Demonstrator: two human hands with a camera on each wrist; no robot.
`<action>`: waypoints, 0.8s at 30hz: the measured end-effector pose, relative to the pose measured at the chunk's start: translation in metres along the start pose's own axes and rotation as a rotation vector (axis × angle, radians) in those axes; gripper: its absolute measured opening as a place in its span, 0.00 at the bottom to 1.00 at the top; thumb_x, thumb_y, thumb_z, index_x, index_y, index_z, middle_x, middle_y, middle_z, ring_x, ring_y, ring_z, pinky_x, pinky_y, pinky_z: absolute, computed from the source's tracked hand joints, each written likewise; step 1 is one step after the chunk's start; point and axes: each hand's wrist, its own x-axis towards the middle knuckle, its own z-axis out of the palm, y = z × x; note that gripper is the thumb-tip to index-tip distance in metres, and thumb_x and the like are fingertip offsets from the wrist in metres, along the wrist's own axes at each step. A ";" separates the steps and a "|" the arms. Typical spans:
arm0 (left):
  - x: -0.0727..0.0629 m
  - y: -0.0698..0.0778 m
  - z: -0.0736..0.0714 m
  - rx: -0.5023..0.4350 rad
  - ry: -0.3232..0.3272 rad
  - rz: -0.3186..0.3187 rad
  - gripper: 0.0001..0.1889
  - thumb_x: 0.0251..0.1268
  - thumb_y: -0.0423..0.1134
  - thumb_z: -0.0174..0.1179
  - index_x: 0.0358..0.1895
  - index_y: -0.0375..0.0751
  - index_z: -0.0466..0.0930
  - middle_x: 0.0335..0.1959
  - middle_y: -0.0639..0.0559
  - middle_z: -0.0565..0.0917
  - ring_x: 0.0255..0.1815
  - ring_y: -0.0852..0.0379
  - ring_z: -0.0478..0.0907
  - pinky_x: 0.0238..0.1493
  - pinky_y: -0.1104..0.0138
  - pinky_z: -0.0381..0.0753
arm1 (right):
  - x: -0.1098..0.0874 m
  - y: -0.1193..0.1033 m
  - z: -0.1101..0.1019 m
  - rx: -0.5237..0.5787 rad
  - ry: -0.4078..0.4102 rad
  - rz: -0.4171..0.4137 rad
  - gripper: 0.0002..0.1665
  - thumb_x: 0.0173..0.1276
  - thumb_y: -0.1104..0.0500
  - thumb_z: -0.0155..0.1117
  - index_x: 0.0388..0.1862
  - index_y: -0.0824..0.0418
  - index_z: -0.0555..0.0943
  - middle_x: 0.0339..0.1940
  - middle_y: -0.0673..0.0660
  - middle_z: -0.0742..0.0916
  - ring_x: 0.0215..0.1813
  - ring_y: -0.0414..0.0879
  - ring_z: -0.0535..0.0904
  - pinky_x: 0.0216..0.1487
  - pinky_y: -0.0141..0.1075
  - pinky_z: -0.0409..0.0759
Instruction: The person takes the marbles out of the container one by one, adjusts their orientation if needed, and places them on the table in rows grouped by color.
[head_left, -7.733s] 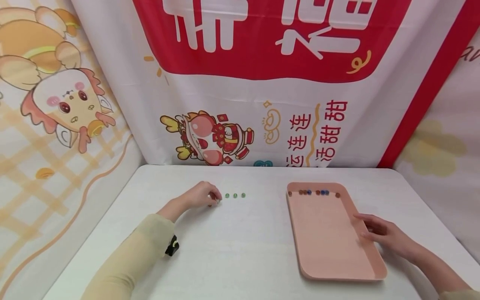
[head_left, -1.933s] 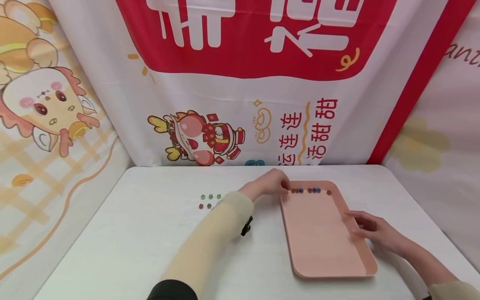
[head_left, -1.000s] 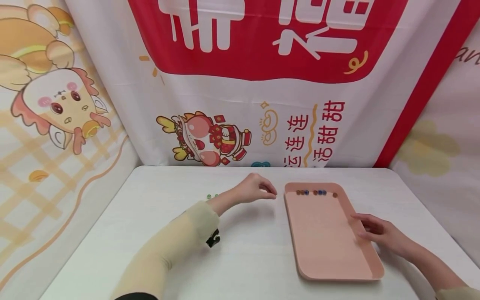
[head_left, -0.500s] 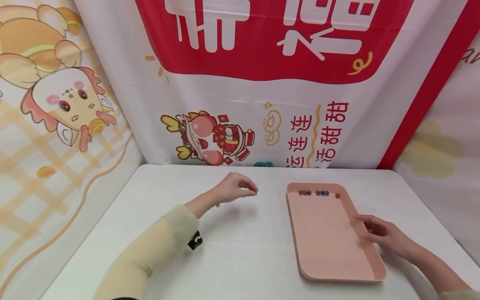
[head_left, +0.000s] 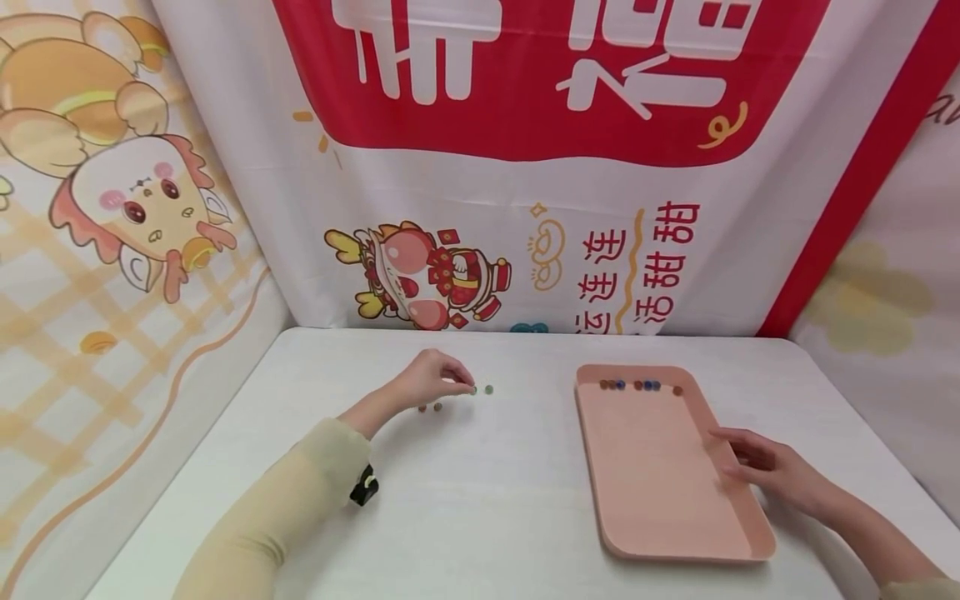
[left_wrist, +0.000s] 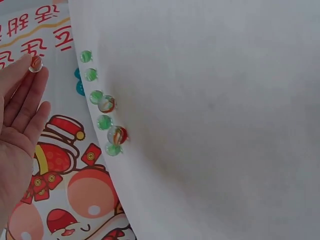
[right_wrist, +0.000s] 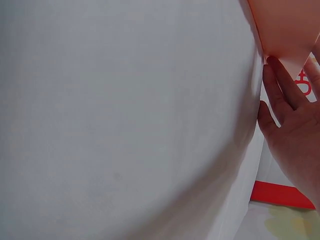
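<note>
My left hand (head_left: 433, 379) is over the left half of the table, pinching a clear marble with a red-orange swirl (left_wrist: 35, 64) between thumb and fingertips. Just past the fingers, a green marble (head_left: 489, 389) lies in a row of several green marbles (left_wrist: 90, 74), partly hidden by the hand in the head view. Beneath the hand sit brownish swirled marbles (head_left: 438, 407), close to the green row. At the right, my right hand (head_left: 780, 471) holds the side wall of a pink tray (head_left: 667, 475), its index finger and thumb over the rim.
Several brown and blue marbles (head_left: 648, 386) lie along the tray's far end. White table surface (head_left: 480, 500) stretches between the left arm and the tray. A printed cloth (head_left: 525, 183) hangs behind the table, with more printed cloth at both sides.
The left hand has gone from the tray's far left corner leftward to the marble rows, carrying a marble. That corner's brown marble is gone from the tray. The right hand stays at the tray.
</note>
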 end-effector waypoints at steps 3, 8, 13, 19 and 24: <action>-0.001 -0.010 0.001 0.011 -0.003 -0.038 0.08 0.61 0.39 0.68 0.41 0.42 0.87 0.35 0.59 0.85 0.39 0.57 0.79 0.41 0.64 0.79 | 0.000 -0.001 0.000 -0.012 0.002 0.013 0.31 0.68 0.60 0.65 0.66 0.69 0.70 0.58 0.46 0.78 0.52 0.22 0.72 0.47 0.24 0.75; -0.002 -0.023 0.002 0.016 -0.014 -0.087 0.08 0.61 0.39 0.68 0.41 0.41 0.87 0.33 0.57 0.84 0.32 0.55 0.77 0.34 0.65 0.79 | 0.001 -0.003 -0.001 -0.023 -0.008 0.049 0.32 0.68 0.58 0.65 0.67 0.69 0.69 0.61 0.63 0.77 0.51 0.21 0.71 0.47 0.24 0.75; -0.002 -0.029 0.005 0.026 -0.036 -0.111 0.06 0.61 0.38 0.68 0.39 0.43 0.87 0.32 0.57 0.84 0.30 0.54 0.76 0.30 0.65 0.78 | 0.000 -0.001 -0.001 -0.010 -0.005 0.019 0.31 0.68 0.60 0.65 0.67 0.69 0.69 0.60 0.52 0.78 0.52 0.22 0.72 0.47 0.24 0.75; -0.001 -0.030 0.007 0.052 -0.070 -0.078 0.02 0.60 0.34 0.68 0.35 0.41 0.87 0.30 0.57 0.84 0.30 0.57 0.76 0.32 0.66 0.79 | -0.001 0.002 -0.001 0.008 0.004 -0.019 0.30 0.68 0.61 0.65 0.66 0.69 0.70 0.58 0.38 0.77 0.53 0.23 0.72 0.47 0.23 0.75; -0.001 -0.031 0.010 0.082 -0.088 -0.021 0.04 0.59 0.34 0.69 0.34 0.38 0.87 0.29 0.58 0.84 0.28 0.60 0.75 0.31 0.69 0.78 | -0.001 0.001 0.000 0.021 0.008 -0.034 0.30 0.68 0.62 0.65 0.66 0.70 0.70 0.56 0.34 0.77 0.53 0.23 0.72 0.48 0.23 0.74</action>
